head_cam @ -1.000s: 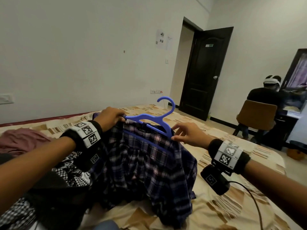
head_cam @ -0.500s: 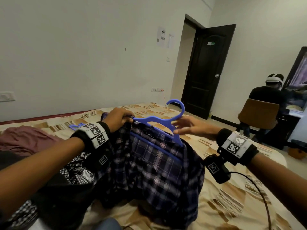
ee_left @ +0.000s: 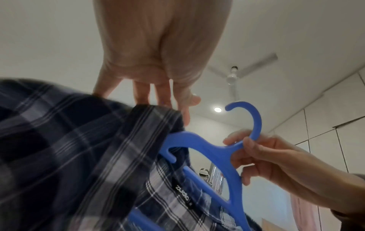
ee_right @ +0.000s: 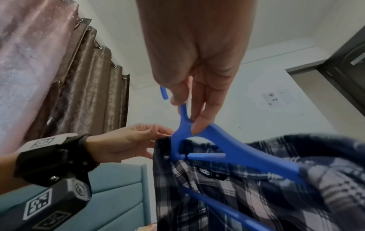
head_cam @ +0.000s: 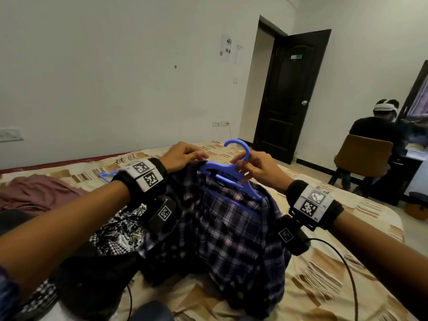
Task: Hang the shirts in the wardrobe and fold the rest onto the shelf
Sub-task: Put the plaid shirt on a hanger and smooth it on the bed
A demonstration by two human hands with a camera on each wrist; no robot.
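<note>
door ajar behind bed; maroon garment beside plaid shirt.

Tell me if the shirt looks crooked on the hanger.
Yes. The shirt sits askew on the hanger: its left shoulder is off the hanger's arm, pinched by the left hand. The right hand grips the hanger's neck.

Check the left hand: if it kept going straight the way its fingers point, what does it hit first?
Likely the blue hanger: the left hand pinches the plaid shirt's collar, fingers aimed at it. Beyond is the right hand. Depth is unclear.
</note>
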